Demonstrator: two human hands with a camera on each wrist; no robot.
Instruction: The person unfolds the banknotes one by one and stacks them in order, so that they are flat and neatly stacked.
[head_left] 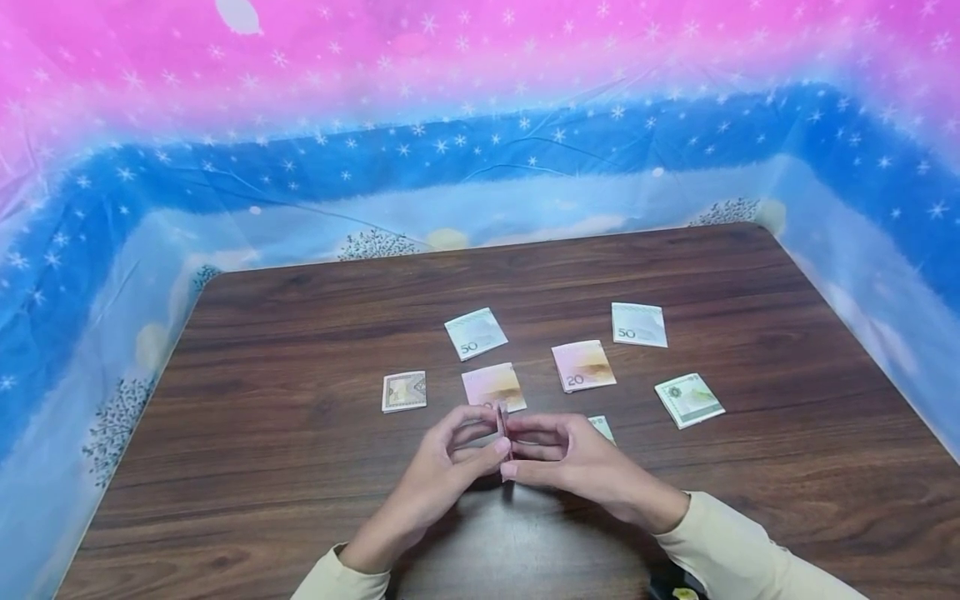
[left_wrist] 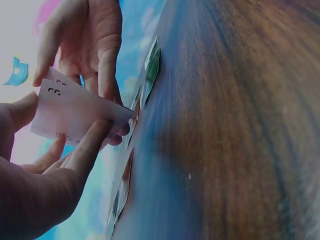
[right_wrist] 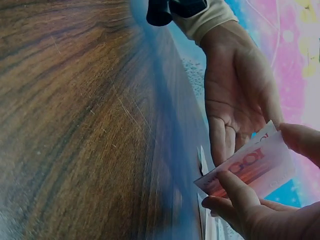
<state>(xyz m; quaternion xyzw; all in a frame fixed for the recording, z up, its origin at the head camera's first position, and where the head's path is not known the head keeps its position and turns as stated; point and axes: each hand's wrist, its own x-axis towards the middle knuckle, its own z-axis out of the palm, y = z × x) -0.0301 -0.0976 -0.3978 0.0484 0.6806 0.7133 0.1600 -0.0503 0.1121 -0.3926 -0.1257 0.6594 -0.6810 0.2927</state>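
A reddish folded banknote [right_wrist: 245, 172] marked 100 is held upright between both hands, just above the table. In the head view the banknote [head_left: 502, 425] appears nearly edge-on. My left hand [head_left: 446, 467] pinches it from the left, thumb at the near edge and fingers along its face. From the right, my right hand [head_left: 581, 454] pinches it in the same way. The left wrist view shows the pale outer face of the banknote [left_wrist: 70, 110], with its two folded layers slightly apart at one edge. Just beyond the hands lies a folded 20 note [head_left: 495, 386], partly covered by the left fingers.
Other folded notes lie on the brown wooden table [head_left: 300, 350]: two 50 notes [head_left: 476, 333], another 20 note [head_left: 583, 365], a green note [head_left: 690, 400], a brownish note [head_left: 404, 392], and a green corner [head_left: 602, 427] behind the right hand. A dark object [head_left: 671, 583] sits by the right sleeve.
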